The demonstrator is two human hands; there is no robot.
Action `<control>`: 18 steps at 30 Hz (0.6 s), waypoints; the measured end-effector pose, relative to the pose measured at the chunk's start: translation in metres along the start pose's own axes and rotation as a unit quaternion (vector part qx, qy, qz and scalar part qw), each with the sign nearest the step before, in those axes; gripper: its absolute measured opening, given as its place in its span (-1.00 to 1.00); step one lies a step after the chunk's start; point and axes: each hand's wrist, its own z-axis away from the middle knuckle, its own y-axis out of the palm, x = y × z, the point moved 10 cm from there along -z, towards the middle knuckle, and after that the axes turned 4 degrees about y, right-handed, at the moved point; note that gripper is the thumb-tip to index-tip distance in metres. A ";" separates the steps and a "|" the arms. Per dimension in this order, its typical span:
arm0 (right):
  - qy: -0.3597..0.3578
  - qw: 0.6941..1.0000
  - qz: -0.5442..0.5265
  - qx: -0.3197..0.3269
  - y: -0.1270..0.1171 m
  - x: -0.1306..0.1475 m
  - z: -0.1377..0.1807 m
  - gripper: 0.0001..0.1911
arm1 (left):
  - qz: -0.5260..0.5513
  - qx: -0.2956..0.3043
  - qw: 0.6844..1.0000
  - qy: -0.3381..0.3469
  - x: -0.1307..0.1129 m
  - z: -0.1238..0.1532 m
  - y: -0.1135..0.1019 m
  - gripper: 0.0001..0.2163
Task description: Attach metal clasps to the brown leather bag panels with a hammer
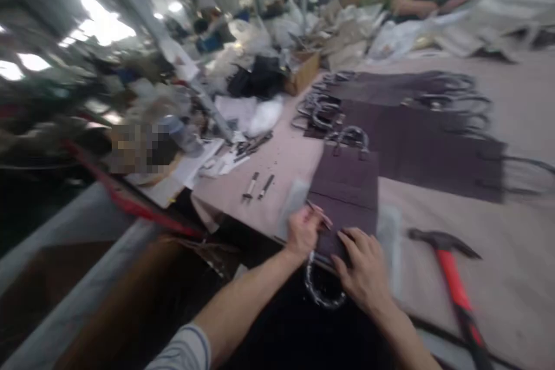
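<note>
A dark purple bag piece lies at the table's front edge over a pale translucent board. It has a plastic-wrapped handle at its far end and another wrapped handle hanging over the near edge. My left hand is closed at the piece's left side, with a thin, dark, pen-like tool in its fingers; blur hides its exact kind. Flat on the piece's near right part rests my right hand, fingers apart.
To the right lies a hammer with a red and black grip. Two small tools lie on the left. Behind are stacked dark bag pieces with handles, a cardboard box, plastic bags, and a person's hands across the table.
</note>
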 end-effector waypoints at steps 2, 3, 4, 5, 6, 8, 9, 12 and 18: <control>0.064 0.998 0.023 0.007 -0.016 -0.025 0.040 -0.59 | 0.099 -0.055 0.993 -0.030 0.010 -0.005 0.022 -0.59; 0.084 0.996 0.019 0.008 -0.020 -0.029 0.049 -0.58 | 0.154 -0.130 0.977 -0.066 0.023 -0.006 0.011 -0.56; 0.095 0.995 0.009 0.011 -0.020 -0.030 0.052 -0.56 | 0.189 -0.188 0.959 -0.096 0.037 -0.008 -0.004 -0.58; 0.104 0.994 0.001 0.014 -0.020 -0.030 0.052 -0.55 | 0.185 -0.212 0.953 -0.114 0.047 -0.012 -0.021 -0.62; 0.112 0.994 -0.005 0.018 -0.018 -0.029 0.050 -0.55 | 0.144 -0.208 0.959 -0.124 0.055 -0.019 -0.037 -0.65; 0.120 0.992 -0.016 0.020 -0.018 -0.026 0.044 -0.54 | 0.007 -0.175 0.975 -0.140 0.068 -0.033 -0.071 -0.72; 0.120 0.992 -0.022 0.020 -0.018 -0.025 0.043 -0.53 | -0.070 -0.157 0.974 -0.149 0.074 -0.038 -0.086 -0.74; 0.115 0.993 -0.035 0.019 -0.020 -0.025 0.043 -0.54 | -0.284 -0.105 0.937 -0.173 0.089 -0.048 -0.111 -0.76; 0.089 0.995 -0.038 -0.003 -0.019 -0.034 0.049 -0.57 | -0.407 -0.021 0.890 -0.204 0.110 -0.055 -0.103 -0.78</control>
